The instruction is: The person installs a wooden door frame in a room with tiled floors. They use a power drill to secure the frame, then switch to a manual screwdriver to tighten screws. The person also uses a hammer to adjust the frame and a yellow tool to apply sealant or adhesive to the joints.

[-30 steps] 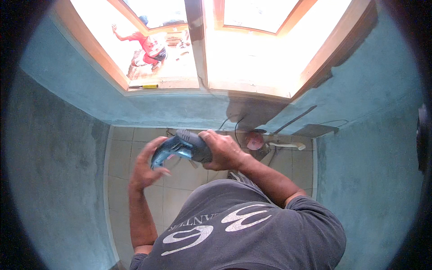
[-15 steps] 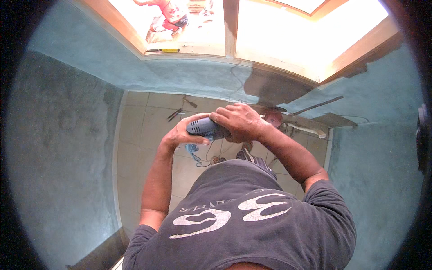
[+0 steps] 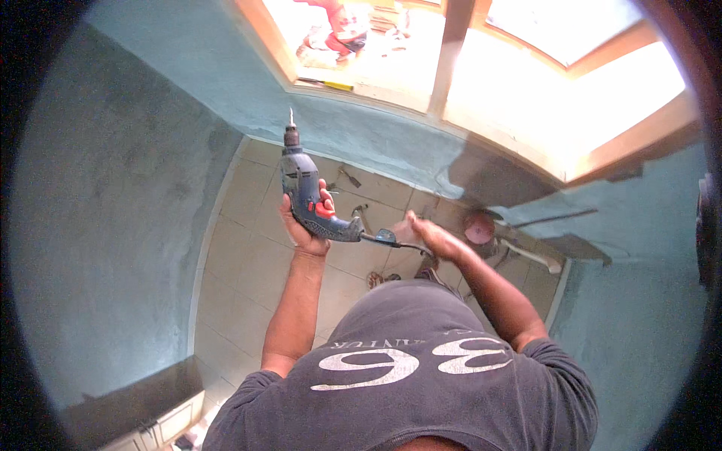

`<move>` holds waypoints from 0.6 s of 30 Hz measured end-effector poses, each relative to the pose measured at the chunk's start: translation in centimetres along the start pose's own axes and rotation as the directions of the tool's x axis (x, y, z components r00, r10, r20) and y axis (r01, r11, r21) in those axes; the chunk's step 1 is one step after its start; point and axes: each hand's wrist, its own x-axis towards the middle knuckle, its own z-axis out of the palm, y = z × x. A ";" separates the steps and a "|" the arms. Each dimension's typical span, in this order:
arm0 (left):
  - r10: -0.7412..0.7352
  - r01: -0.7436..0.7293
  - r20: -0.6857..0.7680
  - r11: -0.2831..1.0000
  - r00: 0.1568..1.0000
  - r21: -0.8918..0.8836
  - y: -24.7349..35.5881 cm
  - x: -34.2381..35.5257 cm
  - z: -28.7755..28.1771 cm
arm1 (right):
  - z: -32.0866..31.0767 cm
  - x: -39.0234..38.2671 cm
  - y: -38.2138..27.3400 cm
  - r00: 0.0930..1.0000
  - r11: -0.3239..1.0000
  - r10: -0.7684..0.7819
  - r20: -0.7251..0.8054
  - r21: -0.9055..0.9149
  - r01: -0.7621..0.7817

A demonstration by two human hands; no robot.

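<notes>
A blue-grey electric drill (image 3: 299, 180) with a red trigger stands nearly upright in my left hand (image 3: 304, 233), its bit pointing up toward the window wall. The fingers of that hand wrap round the handle by the trigger. From the handle's end a dark cord (image 3: 410, 246) runs right, past a small blue piece (image 3: 386, 236) near it. My right hand (image 3: 438, 239), partly blurred, hovers beside the cord, apart from the drill. Its fingers look stretched out, and I see nothing held in them.
A yellow-handled tool (image 3: 335, 85) lies on the sill of the wooden window frame (image 3: 453, 52); a person (image 3: 344, 26) is outside. On the tiled floor (image 3: 241, 240) are a hammer (image 3: 362, 214), a brush-like tool (image 3: 350, 178) and a round reddish thing (image 3: 479, 227). A dark-topped cabinet (image 3: 177, 413) stands lower left.
The drill has swung from lying sideways between both hands to pointing upward in my left hand. My right hand has let go of it and dropped toward the cord. The view has turned.
</notes>
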 end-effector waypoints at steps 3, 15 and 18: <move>0.035 -0.045 -0.098 0.994 0.995 -0.101 0.2 -0.5 -2.4 | -1.2 -1.0 0.7 0.938 0.975 -0.093 0.335 0.222 0.017; 0.260 -0.346 -0.420 0.928 0.869 -0.141 4.3 4.1 -13.3 | -3.5 3.1 -11.3 0.894 0.873 -0.387 0.224 -0.221 0.434; 0.266 -0.370 -0.515 0.923 0.815 -0.109 4.5 4.2 -14.3 | -2.4 3.9 -13.5 0.911 0.850 -0.323 0.256 -0.345 0.398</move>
